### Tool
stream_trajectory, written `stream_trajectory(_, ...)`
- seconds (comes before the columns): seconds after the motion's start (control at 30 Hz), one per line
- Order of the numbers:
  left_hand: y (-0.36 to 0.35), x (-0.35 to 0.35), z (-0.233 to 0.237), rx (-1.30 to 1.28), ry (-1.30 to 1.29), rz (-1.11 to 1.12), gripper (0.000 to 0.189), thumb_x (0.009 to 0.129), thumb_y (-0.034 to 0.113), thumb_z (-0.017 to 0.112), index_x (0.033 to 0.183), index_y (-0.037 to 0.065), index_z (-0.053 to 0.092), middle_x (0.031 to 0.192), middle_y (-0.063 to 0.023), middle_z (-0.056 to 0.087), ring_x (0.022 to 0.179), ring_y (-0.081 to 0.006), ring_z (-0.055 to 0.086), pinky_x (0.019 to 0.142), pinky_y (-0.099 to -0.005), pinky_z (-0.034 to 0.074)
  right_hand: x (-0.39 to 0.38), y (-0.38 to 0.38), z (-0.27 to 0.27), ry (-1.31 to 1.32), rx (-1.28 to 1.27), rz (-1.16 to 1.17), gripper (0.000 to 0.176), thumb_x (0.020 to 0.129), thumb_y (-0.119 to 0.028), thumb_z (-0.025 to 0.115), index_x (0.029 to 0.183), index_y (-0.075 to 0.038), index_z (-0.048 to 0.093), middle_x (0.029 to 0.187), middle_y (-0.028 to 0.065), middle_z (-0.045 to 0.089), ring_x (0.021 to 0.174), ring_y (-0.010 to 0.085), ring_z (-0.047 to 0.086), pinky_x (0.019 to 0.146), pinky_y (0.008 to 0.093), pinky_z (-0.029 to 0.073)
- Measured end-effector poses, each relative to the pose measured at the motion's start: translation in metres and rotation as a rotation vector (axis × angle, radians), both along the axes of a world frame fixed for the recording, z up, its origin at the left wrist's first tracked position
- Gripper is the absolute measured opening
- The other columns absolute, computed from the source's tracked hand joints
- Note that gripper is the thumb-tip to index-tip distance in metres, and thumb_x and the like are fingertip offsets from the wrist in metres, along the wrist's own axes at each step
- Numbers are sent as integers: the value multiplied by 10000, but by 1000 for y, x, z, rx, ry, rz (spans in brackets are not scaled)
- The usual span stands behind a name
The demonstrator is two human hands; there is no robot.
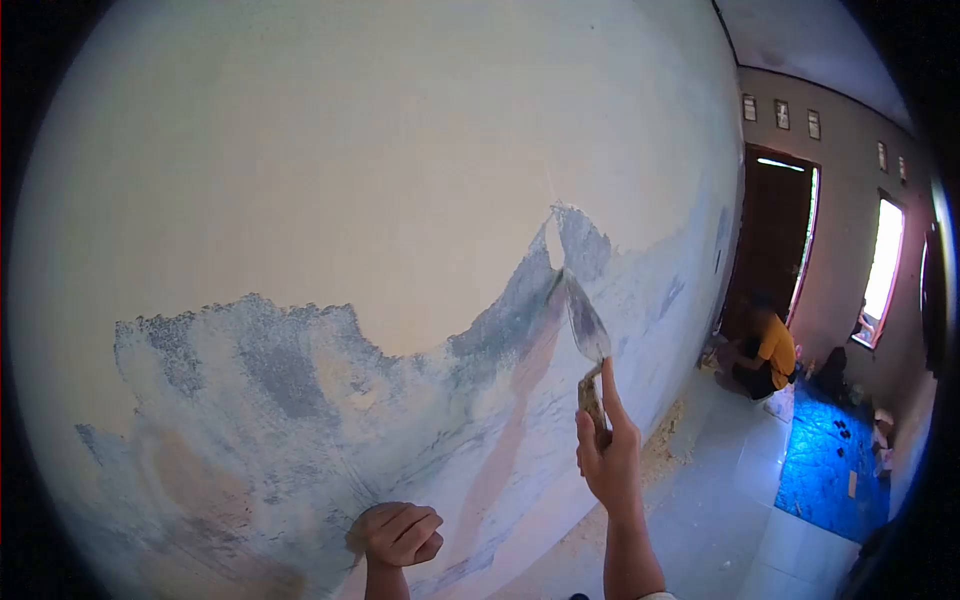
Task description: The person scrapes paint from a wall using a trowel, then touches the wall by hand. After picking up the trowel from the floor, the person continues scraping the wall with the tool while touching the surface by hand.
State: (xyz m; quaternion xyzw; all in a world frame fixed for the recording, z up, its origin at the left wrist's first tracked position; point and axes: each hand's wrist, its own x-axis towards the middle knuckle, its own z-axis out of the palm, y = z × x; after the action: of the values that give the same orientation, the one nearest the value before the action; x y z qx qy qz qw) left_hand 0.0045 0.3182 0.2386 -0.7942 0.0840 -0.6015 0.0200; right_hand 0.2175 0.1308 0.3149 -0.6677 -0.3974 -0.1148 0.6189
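Note:
My right hand grips the handle of a pointed trowel, its index finger stretched along the neck of the blade. The blade's tip touches or nearly touches the wall, just below a small pale strip between bare grey patches. Low on the wall, my left hand is curled into a fist close to the surface; I cannot see anything in it. Around both hands the cream paint is gone in a ragged area, showing grey, whitish and pinkish layers. Above a jagged edge the cream coat is whole.
Scraped crumbs lie along the foot of the wall on the tiled floor. Farther right a person in a yellow shirt crouches near a dark door. A blue tarp with small items covers the floor there.

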Motion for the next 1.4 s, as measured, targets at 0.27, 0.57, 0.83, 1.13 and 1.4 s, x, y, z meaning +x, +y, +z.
stream_trajectory(0.27, 0, 1, 0, -34, 19, -46, 110, 696, 41, 627, 771, 118, 648, 676, 3, 644, 513, -148, 612, 474, -276, 505, 8, 0, 13, 12, -68, -52, 621, 985, -8, 580, 1569, -31, 367, 972, 200, 693, 784, 195, 636, 685, 295, 495)
stream_trajectory(0.57, 0, 1, 2, -10, -6, -37, 113, 685, 39, 633, 767, 115, 650, 678, -3, 649, 523, -155, 624, 490, -275, 518, -3, -6, -11, -84, -109, -43, 663, 957, 2, 605, 1571, -16, 356, 892, 179, 672, 738, 209, 614, 670, 318, 494)
stream_trajectory(0.83, 2, 2, -1, -11, -3, -38, 125, 677, 41, 642, 776, 116, 653, 683, -6, 655, 522, -155, 631, 486, -271, 525, 1, -3, 2, -16, -71, -29, 643, 964, 9, 585, 1565, -8, 358, 987, 212, 690, 841, 243, 675, 747, 339, 523)
stream_trajectory(1.13, 1, 0, -1, -21, 16, -59, 129, 673, 54, 659, 785, 117, 657, 678, -3, 651, 514, -148, 625, 486, -265, 524, 2, 3, -2, -22, -29, -29, 634, 969, -3, 580, 1562, 5, 356, 1009, 239, 689, 857, 258, 676, 761, 348, 520)
stream_trajectory(1.4, 1, 1, 2, -6, 9, -31, 114, 677, 58, 666, 774, 118, 656, 673, 2, 649, 502, -143, 612, 482, -260, 515, -3, -8, -11, -40, -141, -14, 642, 965, 1, 599, 1560, 12, 356, 1043, 248, 691, 909, 261, 692, 777, 354, 537)
